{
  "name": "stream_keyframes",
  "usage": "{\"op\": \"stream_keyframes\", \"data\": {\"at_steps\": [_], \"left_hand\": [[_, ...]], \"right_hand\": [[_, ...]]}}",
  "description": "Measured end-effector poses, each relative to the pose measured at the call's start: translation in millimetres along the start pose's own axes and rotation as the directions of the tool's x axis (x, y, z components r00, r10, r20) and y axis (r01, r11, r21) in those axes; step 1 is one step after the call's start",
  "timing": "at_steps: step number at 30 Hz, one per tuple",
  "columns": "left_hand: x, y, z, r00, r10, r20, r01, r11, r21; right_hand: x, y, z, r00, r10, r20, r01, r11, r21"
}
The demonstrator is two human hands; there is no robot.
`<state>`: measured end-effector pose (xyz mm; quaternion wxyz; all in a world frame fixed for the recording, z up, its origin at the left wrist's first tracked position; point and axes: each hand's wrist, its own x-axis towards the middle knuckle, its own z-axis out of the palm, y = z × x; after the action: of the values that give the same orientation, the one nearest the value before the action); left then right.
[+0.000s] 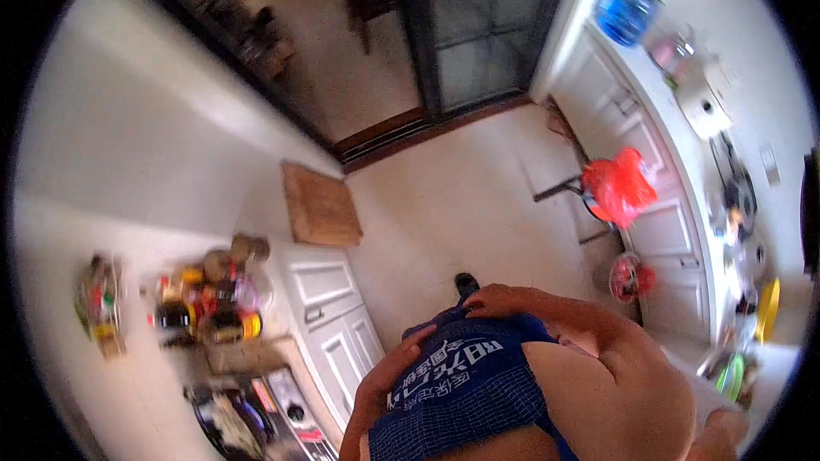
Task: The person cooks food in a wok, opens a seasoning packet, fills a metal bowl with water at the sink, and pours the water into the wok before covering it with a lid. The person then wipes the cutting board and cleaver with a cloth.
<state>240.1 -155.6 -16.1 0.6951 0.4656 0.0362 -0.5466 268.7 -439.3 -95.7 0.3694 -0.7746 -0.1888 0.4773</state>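
Note:
A blue apron (461,367) with white lettering and a checked lower band covers the front of the body at the bottom centre. My left hand (417,343) lies on the left side of the apron, its fingers apart. Farther up, my right hand (495,300) rests at the apron's far edge with its fingers stretched over the cloth. I see nothing held in either hand. The tip of a dark shoe (465,283) shows just beyond the apron.
Bottles (201,312) and a stove (256,427) are on the left counter (265,290). A wooden board (320,205) leans near its end. Red bags (622,186) hang by the right cabinets (666,222). A blue water jug (626,10) stands near the sliding door (487,34).

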Motion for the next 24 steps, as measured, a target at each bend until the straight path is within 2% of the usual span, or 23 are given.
{"op": "stream_keyframes", "data": {"at_steps": [3,5,8,9,10,12,13,14,15,16,17,18,20,24], "left_hand": [[37,2,-25,0.994,-0.014,0.113,0.004,0.996,0.094],[60,7,-41,0.986,-0.028,0.166,0.004,0.989,0.146],[79,60,-26,0.981,-0.085,0.172,0.045,0.972,0.229],[82,85,-13,0.980,-0.111,0.164,0.065,0.963,0.263],[92,96,-15,0.975,-0.132,0.180,0.078,0.957,0.279],[112,116,-22,0.975,-0.116,0.187,0.073,0.973,0.218],[127,127,-29,0.966,-0.140,0.216,0.086,0.966,0.243],[144,133,-38,0.971,-0.162,0.176,0.106,0.950,0.294],[156,137,-42,0.975,-0.179,0.132,0.126,0.933,0.336],[168,146,-42,0.968,-0.201,0.147,0.140,0.928,0.345],[181,157,-40,0.966,-0.228,0.120,0.151,0.880,0.450],[192,168,-38,0.965,-0.245,0.089,0.157,0.819,0.551],[224,178,-38,0.959,-0.268,0.093,0.167,0.798,0.578],[288,195,-25,0.941,-0.332,0.061,0.194,0.679,0.708]], "right_hand": [[-23,22,-12,0.986,0.058,-0.154,-0.050,0.997,0.057],[-35,34,-21,0.978,0.148,-0.147,-0.134,0.986,0.098],[-28,88,-4,0.944,0.269,-0.189,-0.258,0.962,0.085],[-17,128,18,0.937,0.282,-0.204,-0.264,0.958,0.111],[-6,174,49,0.894,0.270,-0.358,-0.253,0.963,0.093],[-10,183,56,0.809,0.281,-0.517,-0.263,0.959,0.108],[-34,163,32,0.748,0.518,-0.414,-0.302,0.822,0.482],[-51,154,14,0.690,0.687,-0.229,-0.298,0.557,0.775],[-53,170,21,0.671,0.704,-0.231,-0.294,0.539,0.789],[-51,192,36,0.646,0.733,-0.214,-0.108,0.366,0.924],[-50,204,47,0.626,0.756,-0.190,0.097,0.166,0.981],[-55,200,47,0.622,0.761,-0.184,0.114,0.145,0.983],[-72,189,29,0.424,0.895,-0.142,0.336,-0.010,0.942],[-90,238,32,0.438,0.892,-0.110,0.455,-0.115,0.883]]}}
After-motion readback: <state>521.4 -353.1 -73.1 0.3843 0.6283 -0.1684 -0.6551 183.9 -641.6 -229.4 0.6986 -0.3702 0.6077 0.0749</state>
